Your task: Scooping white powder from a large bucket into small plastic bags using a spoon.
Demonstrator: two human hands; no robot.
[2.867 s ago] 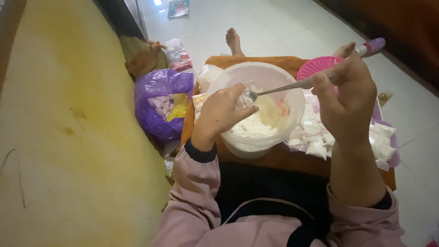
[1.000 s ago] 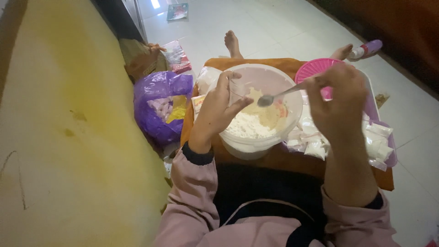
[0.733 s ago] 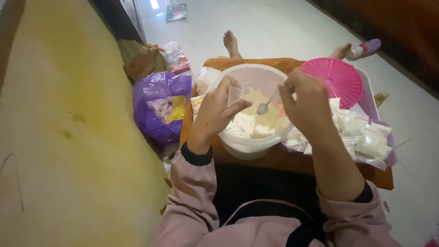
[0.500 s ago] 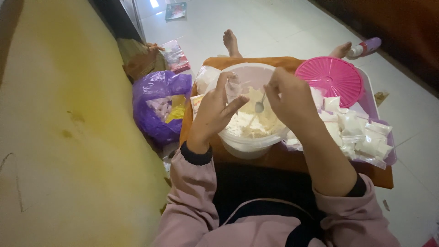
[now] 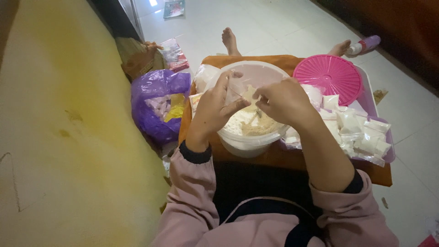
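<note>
Right hand now over tub.

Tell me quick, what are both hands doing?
Left hand: pinched shut on a small clear bag over the bowl.
Right hand: closed on a spoon.

The right hand has moved from the pink lid in over the white bowl, beside the left hand
</note>
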